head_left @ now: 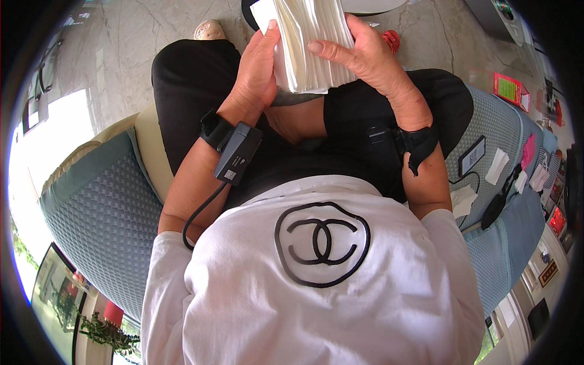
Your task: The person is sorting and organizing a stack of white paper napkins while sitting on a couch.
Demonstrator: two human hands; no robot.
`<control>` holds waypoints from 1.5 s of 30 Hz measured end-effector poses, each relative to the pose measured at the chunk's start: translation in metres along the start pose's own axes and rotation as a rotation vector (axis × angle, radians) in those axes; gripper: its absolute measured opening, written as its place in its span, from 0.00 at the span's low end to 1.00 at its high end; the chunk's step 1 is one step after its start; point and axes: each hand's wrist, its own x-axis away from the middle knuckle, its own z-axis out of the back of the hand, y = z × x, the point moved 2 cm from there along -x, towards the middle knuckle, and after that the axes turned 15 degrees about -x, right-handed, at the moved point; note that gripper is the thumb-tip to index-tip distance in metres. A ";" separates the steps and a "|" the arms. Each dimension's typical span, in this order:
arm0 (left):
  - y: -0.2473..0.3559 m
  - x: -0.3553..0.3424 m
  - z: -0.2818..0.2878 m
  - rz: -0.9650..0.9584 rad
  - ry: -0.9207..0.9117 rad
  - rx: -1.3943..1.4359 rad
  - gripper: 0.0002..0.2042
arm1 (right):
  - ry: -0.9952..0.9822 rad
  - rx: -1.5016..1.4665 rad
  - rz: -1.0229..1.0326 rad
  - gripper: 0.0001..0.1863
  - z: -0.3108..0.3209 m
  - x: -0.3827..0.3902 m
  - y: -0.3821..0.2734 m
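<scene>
Head view: a white paper stack (316, 67) is held up above the bent legs (194, 91), reaching the picture's upper edge. The left hand (260, 70) grips its left side, thumb pointing away from the body; the right hand (371, 58) grips the right side, thumb laid over the sheets. So the stack lies between both grips, neither hand nearer, its folds running away from the body, leaning slightly left. Rightward, a phone (472, 156) and a tissue (497, 166) rest on the sofa (502, 125).
</scene>
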 end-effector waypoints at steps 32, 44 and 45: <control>0.018 0.011 -0.011 0.036 0.161 0.026 0.28 | -0.081 -0.012 0.003 0.34 -0.001 -0.001 0.000; 0.016 0.011 -0.011 0.034 0.150 -0.027 0.29 | -0.011 -0.087 0.033 0.33 0.000 -0.001 -0.003; 0.016 0.011 -0.011 0.030 0.144 -0.033 0.30 | -0.032 -0.062 0.085 0.37 0.000 -0.001 -0.007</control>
